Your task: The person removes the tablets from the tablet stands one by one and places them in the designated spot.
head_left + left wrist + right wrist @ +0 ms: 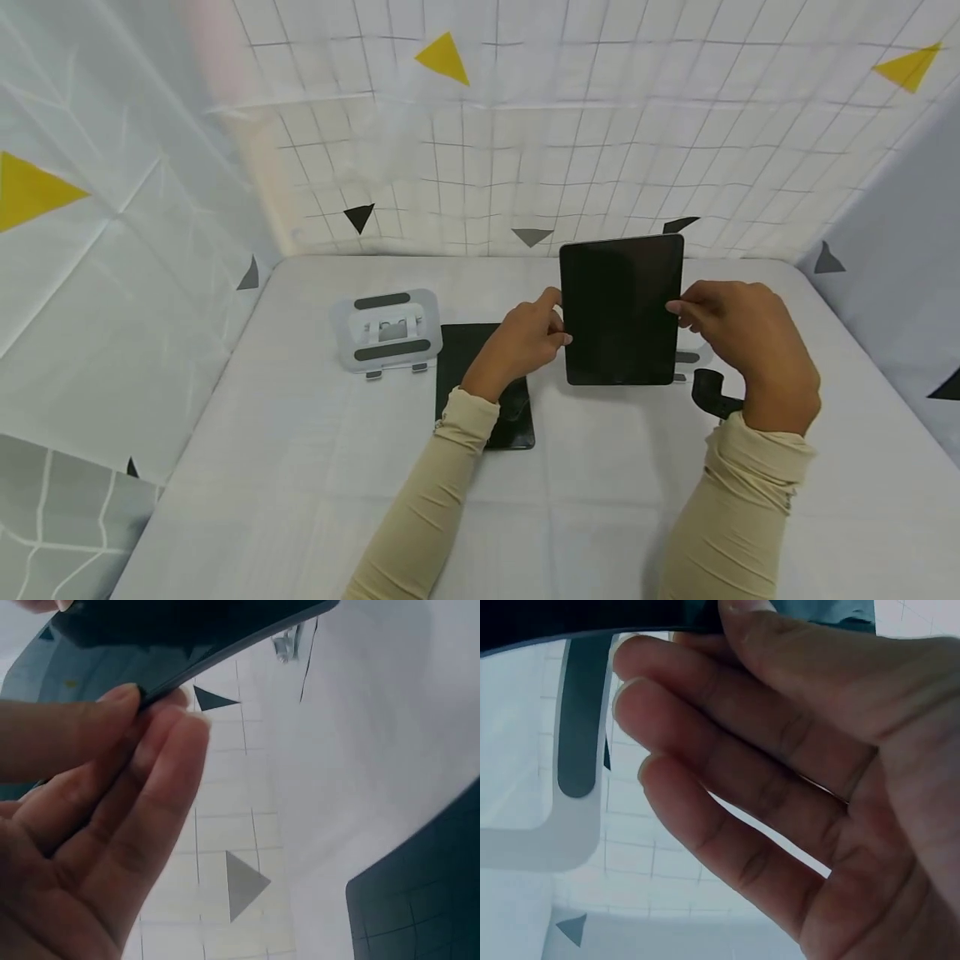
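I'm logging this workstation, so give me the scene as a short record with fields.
Held item: black tablet, roughly upright, screen toward the head camera
Left hand: left hand pinches the tablet's left edge
Right hand: right hand pinches its right edge
Lying flat: dark panel, partly hidden by the left arm
Far left item: pale grey stand with dark pads
Behind tablet: similar padded pale item, mostly hidden
Surface: white-covered table

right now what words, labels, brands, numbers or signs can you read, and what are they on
None: no writing can be read on the held tablet, the dark panel or the grey stand.
The backdrop shows only a triangle-and-grid print.
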A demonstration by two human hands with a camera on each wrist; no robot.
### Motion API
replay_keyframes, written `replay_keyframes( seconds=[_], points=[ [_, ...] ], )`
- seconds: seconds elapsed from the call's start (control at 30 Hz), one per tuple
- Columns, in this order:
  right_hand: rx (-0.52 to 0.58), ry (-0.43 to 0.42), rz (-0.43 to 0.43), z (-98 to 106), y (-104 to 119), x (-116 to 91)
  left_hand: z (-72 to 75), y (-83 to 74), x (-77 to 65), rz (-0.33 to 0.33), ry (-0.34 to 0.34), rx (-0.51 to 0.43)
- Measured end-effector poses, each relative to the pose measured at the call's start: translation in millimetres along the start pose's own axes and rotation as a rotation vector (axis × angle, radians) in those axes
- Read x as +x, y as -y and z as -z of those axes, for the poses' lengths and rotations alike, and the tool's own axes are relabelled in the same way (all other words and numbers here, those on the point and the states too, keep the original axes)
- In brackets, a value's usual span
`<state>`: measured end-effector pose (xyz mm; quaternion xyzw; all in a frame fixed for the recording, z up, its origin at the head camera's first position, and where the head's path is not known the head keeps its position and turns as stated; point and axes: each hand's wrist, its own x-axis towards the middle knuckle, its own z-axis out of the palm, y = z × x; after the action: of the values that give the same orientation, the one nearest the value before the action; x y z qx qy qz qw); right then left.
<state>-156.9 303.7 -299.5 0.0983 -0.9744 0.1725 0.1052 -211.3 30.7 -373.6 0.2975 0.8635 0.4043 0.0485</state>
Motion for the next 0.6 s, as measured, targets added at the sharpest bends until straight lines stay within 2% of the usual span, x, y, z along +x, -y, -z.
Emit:
replay_keyframes(
  seconds=[0.2,0.6],
  points=[
    [0.031,0.046,-0.008,-7.0,2.0,7.6,8.9,4.9,-1.0,0.042,0.030,-0.015],
    [0.091,0.224,-0.050,-24.9,3.9,24.5,19.9,20.1,-5.5,0.101,0.065,-0.059]
  ],
)
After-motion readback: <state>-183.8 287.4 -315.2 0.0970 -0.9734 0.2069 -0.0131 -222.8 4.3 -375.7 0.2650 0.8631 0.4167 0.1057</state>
